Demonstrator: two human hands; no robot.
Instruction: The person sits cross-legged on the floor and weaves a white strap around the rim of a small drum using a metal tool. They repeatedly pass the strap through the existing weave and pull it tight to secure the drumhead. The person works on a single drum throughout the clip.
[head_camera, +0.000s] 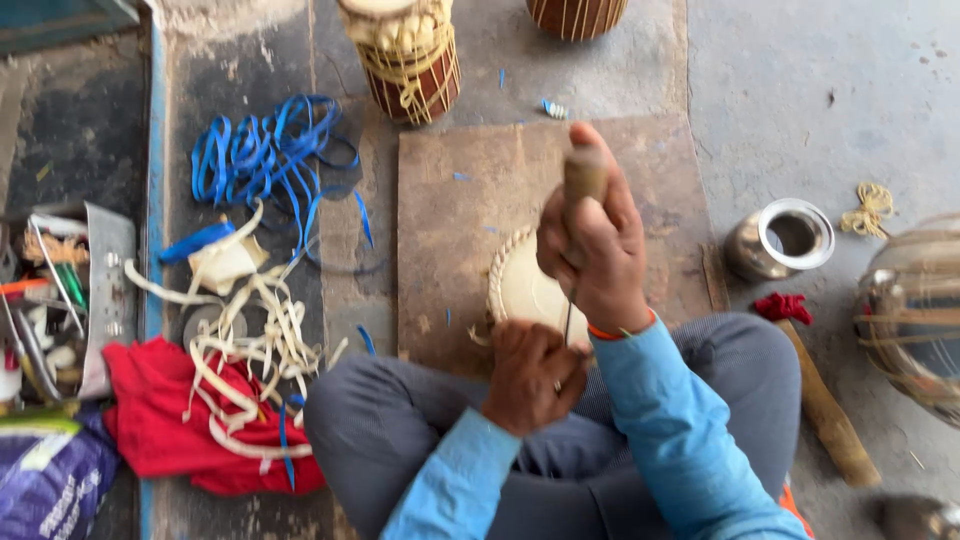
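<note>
The person sits cross-legged on the floor (800, 90) in front of a flat brown board (450, 230). A round pale drum skin (522, 290) with a braided edge lies on the board, just by the knees. The right hand (595, 240) is closed tight around the wooden handle of an awl (583, 175), with its thin metal point down at the skin. The left hand (530, 375) is curled shut, pinching the near edge of the skin. Blue straps (265, 155) and pale strips (250, 340) lie to the left, near a red cloth (160, 420). A small drum (410, 60) stands past the board. A steel cup (785, 238) and a wooden mallet (825, 410) lie to the right.
</note>
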